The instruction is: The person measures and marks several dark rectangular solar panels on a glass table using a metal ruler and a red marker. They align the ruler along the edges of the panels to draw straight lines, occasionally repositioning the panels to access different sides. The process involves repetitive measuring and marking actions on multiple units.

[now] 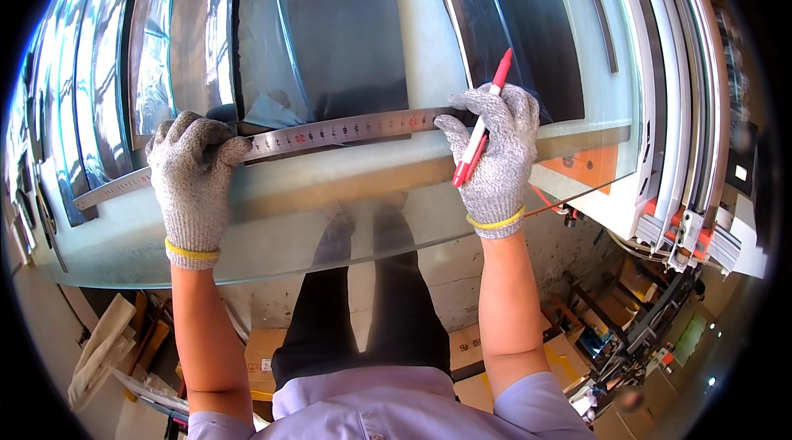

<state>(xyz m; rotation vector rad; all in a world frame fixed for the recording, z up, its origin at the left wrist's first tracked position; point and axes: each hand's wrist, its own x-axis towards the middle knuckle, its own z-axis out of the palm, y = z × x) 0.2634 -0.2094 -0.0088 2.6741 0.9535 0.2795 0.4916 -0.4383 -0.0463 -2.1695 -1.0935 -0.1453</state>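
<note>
Both hands wear grey knitted gloves with yellow cuffs. My left hand (194,184) is closed, its thumb and fingers pinching a long steel ruler (363,128) partway along its length. The ruler lies across the near ends of dark, film-covered sheets, and one sheet (346,36) sits just beyond it between my hands. A red and white marker pen (502,70) slants through my right hand (505,155), red tip pointing up and away. That hand's thumb and forefinger are at the ruler's right end; whether they grip it, I cannot tell.
Glass tabletop (330,234) carries the sheets, with more glossy strips (99,69) at left. Another dark sheet (520,28) lies right. A metal rail (685,94) runs along the right side. Below the edge are cardboard boxes (262,357) and, lower right, a cluttered rack (610,316).
</note>
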